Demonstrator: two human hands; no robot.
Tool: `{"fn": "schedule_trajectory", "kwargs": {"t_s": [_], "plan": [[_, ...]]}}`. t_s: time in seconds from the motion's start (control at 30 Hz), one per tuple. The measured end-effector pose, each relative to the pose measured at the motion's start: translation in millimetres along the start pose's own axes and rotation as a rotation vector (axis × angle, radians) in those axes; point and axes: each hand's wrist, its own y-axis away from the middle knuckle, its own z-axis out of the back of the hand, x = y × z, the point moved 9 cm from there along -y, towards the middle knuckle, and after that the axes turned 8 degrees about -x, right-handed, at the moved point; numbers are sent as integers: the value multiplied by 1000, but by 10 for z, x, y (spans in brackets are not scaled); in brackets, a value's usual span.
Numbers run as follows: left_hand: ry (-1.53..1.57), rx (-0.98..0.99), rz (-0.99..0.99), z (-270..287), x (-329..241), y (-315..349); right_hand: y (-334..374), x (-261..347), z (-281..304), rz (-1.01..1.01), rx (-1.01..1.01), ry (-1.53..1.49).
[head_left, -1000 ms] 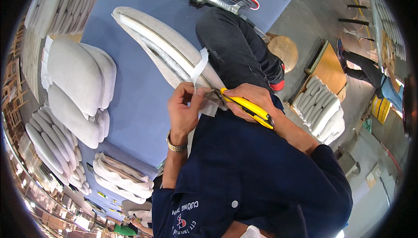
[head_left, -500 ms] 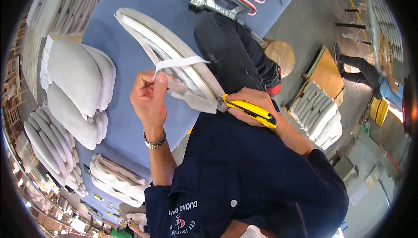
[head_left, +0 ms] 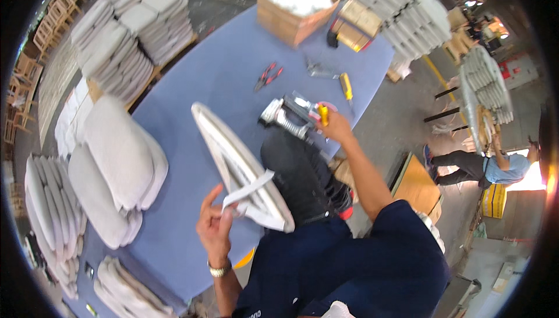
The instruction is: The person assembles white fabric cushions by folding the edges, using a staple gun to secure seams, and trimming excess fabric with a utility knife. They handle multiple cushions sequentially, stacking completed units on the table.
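A padded seat panel in light grey fabric leans tilted against my raised dark-trousered leg. A loose white fabric strip lies across its open underside. My left hand is beside the strip's end, index finger stretched out and thumb apart, fingertips seeming to touch the cloth. At the table's right side, my right hand is closed around a yellow utility knife, mostly hidden in the grip. Close to that hand lie a metal staple gun and red-handled scissors, partly covered and blurred.
On the blue table lie red-handled pliers and a yellow-handled screwdriver. A cardboard box of white stuffing stands at the far edge. Grey padded panels are stacked on the left. Another person stands at right.
My right hand has moved with the knife from the panel's near end to beside the staple gun. My left fingers have loosened from the strip. The view has shifted, showing more table.
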Motion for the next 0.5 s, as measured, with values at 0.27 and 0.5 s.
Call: {"fn": "schedule_trajectory", "kwargs": {"t_s": [0.27, 0.5], "plan": [[413, -95, 26, -56, 76, 4, 871, 1705, 445, 322, 143, -725], [381, -208, -230, 125, -523, -65, 2206, 2851, 94, 709, 716, -755]]}}
